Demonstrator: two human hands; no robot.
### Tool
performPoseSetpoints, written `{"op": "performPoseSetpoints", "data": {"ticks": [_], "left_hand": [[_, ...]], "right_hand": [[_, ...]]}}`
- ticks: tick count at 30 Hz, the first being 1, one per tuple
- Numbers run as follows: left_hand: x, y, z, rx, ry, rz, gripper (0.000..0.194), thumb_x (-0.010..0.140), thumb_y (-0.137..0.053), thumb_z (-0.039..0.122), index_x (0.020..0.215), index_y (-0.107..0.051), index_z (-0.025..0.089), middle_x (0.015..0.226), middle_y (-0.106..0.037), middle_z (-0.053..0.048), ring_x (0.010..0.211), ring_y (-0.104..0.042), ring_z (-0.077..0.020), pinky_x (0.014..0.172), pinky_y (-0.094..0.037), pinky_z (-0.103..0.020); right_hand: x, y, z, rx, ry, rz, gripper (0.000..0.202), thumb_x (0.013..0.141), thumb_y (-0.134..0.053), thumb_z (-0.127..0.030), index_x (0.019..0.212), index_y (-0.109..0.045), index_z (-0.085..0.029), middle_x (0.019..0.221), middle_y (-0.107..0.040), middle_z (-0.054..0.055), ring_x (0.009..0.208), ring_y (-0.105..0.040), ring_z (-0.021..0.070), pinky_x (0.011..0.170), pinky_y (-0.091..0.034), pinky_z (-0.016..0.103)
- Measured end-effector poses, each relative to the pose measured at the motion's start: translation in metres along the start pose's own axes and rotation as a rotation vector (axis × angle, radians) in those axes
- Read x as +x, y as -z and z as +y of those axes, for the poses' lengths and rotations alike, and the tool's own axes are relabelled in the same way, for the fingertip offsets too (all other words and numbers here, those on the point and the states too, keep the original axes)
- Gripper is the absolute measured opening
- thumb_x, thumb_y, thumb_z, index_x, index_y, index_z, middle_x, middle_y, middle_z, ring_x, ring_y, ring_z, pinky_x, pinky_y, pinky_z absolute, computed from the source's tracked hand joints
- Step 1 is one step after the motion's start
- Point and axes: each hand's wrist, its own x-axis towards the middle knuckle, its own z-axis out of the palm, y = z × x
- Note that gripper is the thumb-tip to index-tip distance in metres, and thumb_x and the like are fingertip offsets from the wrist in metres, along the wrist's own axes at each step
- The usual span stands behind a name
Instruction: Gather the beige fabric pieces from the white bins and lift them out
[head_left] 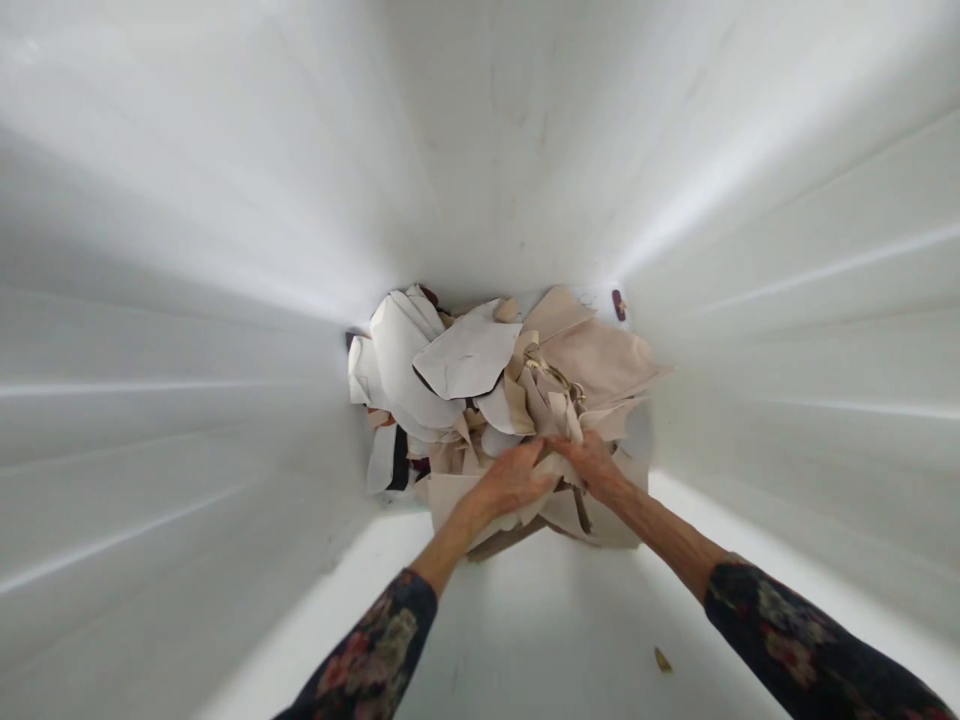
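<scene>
Both my hands reach down into a pile of leather-like scraps at the bottom of a deep white bin (487,180). My left hand (514,480) has its fingers closed on a pale beige scrap (553,468) at the near side of the pile. Close beside it, my right hand (591,464) grips the same bunched material, its fingertips partly hidden among the pieces. Beyond the hands lie a large pinkish-beige piece (600,360) and a crumpled gold-toned strip (551,372). Light grey pieces (469,355) overlap on the left.
Tall white walls surround the pile on all sides. A small dark red piece (619,305) lies in the far right corner. A black-and-white scrap (390,458) sits at the left edge. One small yellowish bit (663,660) rests on the near white surface.
</scene>
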Motion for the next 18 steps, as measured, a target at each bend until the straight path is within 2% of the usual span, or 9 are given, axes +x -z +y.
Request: {"op": "performPoseSetpoints", "data": {"ticks": [2,4,6,8,10,12,14,16,18], "left_hand": [[0.010,0.023,-0.005,0.110,-0.046,0.136,0.037,0.085,-0.046,0.029,0.118,-0.055,0.014,0.103,-0.061,-0.012,0.097,-0.057,-0.0227,0.087,-0.046,-0.036],[0.027,0.033,-0.010,0.318,-0.043,0.281,0.055,0.085,-0.051,0.031,0.137,-0.040,0.018,0.134,-0.043,-0.016,0.125,-0.039,-0.0300,0.100,-0.036,-0.045],[0.047,0.032,-0.022,0.548,-0.018,0.278,0.082,0.077,-0.064,0.034,0.146,-0.022,0.025,0.152,-0.015,-0.013,0.136,-0.015,-0.0397,0.103,-0.028,-0.056],[0.062,0.028,-0.047,0.709,0.060,0.172,0.097,0.070,-0.071,0.031,0.148,-0.013,0.028,0.155,0.000,-0.012,0.136,-0.009,-0.0460,0.098,-0.032,-0.060],[0.068,0.031,-0.081,0.783,0.162,0.093,0.094,0.073,-0.067,0.024,0.148,-0.011,0.028,0.155,0.001,-0.012,0.134,-0.014,-0.0467,0.092,-0.038,-0.059],[0.065,0.043,-0.120,0.825,0.219,0.061,0.080,0.078,-0.058,0.018,0.147,-0.020,0.030,0.155,-0.006,-0.012,0.133,-0.019,-0.0441,0.090,-0.042,-0.056],[0.056,0.060,-0.151,0.841,0.209,0.037,0.067,0.082,-0.050,0.015,0.144,-0.029,0.030,0.154,-0.012,-0.011,0.135,-0.020,-0.0386,0.092,-0.043,-0.050],[0.049,0.074,-0.169,0.855,0.172,0.022,0.063,0.083,-0.045,0.012,0.142,-0.034,0.030,0.154,-0.014,-0.011,0.136,-0.021,-0.0336,0.093,-0.043,-0.044],[0.047,0.083,-0.169,0.872,0.148,0.013,0.060,0.083,-0.045,0.014,0.141,-0.035,0.029,0.153,-0.016,-0.011,0.135,-0.025,-0.0329,0.091,-0.045,-0.043]], "right_hand": [[0.002,0.008,0.010,0.057,-0.011,-0.021,0.032,0.066,-0.065,-0.043,0.077,-0.064,-0.013,0.062,-0.063,0.006,0.053,-0.056,0.0174,0.045,-0.042,0.027],[0.004,0.014,0.020,0.119,-0.028,-0.041,0.032,0.066,-0.065,-0.042,0.079,-0.064,-0.013,0.062,-0.064,0.005,0.052,-0.056,0.0168,0.045,-0.044,0.027],[0.009,0.017,0.028,0.173,-0.046,-0.040,0.030,0.065,-0.066,-0.039,0.081,-0.064,-0.013,0.065,-0.065,0.006,0.052,-0.058,0.0174,0.046,-0.047,0.028],[0.015,0.021,0.036,0.206,-0.065,-0.017,0.029,0.062,-0.067,-0.034,0.080,-0.064,-0.012,0.065,-0.066,0.006,0.052,-0.058,0.0179,0.046,-0.048,0.029],[0.023,0.030,0.043,0.223,-0.083,0.006,0.029,0.057,-0.071,-0.029,0.078,-0.064,-0.011,0.064,-0.066,0.007,0.052,-0.058,0.0184,0.046,-0.049,0.030],[0.029,0.047,0.050,0.237,-0.102,0.022,0.029,0.052,-0.074,-0.026,0.075,-0.065,-0.011,0.065,-0.067,0.008,0.053,-0.059,0.0188,0.048,-0.050,0.030],[0.034,0.069,0.058,0.251,-0.128,0.033,0.030,0.048,-0.077,-0.023,0.073,-0.065,-0.011,0.067,-0.069,0.009,0.054,-0.060,0.0189,0.049,-0.051,0.029],[0.036,0.093,0.067,0.260,-0.160,0.026,0.031,0.046,-0.079,-0.021,0.072,-0.066,-0.010,0.070,-0.070,0.010,0.056,-0.062,0.0198,0.050,-0.053,0.030],[0.037,0.117,0.077,0.272,-0.187,0.009,0.032,0.045,-0.080,-0.020,0.073,-0.068,-0.010,0.073,-0.071,0.012,0.059,-0.064,0.0218,0.055,-0.055,0.032]]}}
